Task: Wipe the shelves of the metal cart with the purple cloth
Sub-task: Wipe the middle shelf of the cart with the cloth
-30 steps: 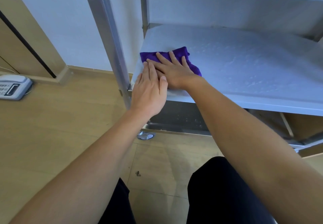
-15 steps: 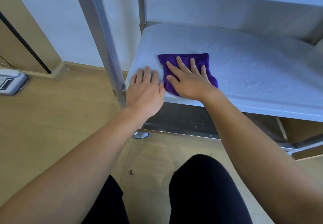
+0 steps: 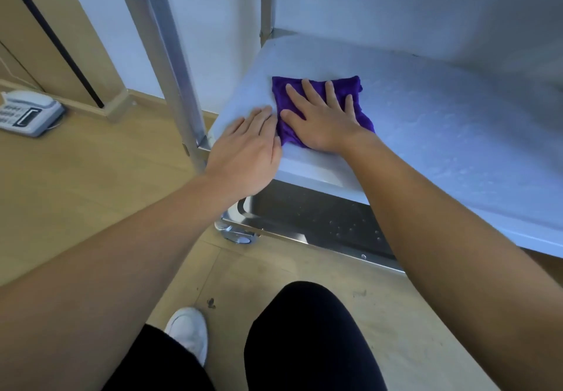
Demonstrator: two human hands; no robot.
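The purple cloth (image 3: 355, 87) lies flat on the middle shelf (image 3: 441, 122) of the metal cart, near its front left corner. My right hand (image 3: 323, 119) presses on the cloth with fingers spread and straight, covering most of it. My left hand (image 3: 248, 150) rests flat on the shelf's front left edge, just left of the cloth, its fingertips beside the cloth's left border. The shelf surface looks damp and speckled with droplets.
A cart post (image 3: 170, 55) rises left of my left hand. The lower shelf (image 3: 320, 223) and a caster wheel (image 3: 237, 235) sit below. A desk phone (image 3: 27, 113) lies on the wooden floor at left. My knees and a white shoe (image 3: 189, 332) are at the bottom.
My right hand has slid the cloth rightward from the shelf's left edge and a little farther back. My left hand stayed on the front left edge.
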